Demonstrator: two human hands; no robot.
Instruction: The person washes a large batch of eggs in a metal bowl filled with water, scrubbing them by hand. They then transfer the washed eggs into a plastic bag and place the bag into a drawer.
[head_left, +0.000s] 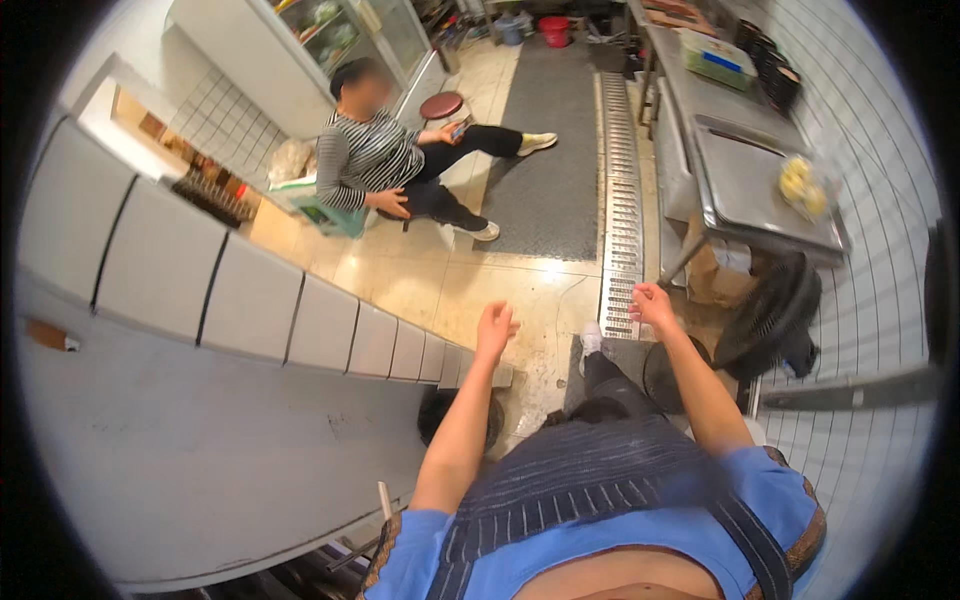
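Observation:
Both of my hands are raised in front of me above the floor, and neither holds anything. My left hand (496, 330) has its fingers loosely bent and apart, over the pale floor tiles beside the low tiled wall. My right hand (652, 306) is half curled near the metal drain grate (621, 225). My white shoe (591, 337) stands at the near end of that grate. A dark striped apron (600, 457) covers my front.
At the left, a person (375, 150) sits with legs stretched onto the dark floor mat (547, 150), near a red-topped stool (441, 106). Along the right stands a steel counter (675, 97) with a tray (750, 180) and a bag of yellow food (802, 187). Black bins (772, 322) stand below.

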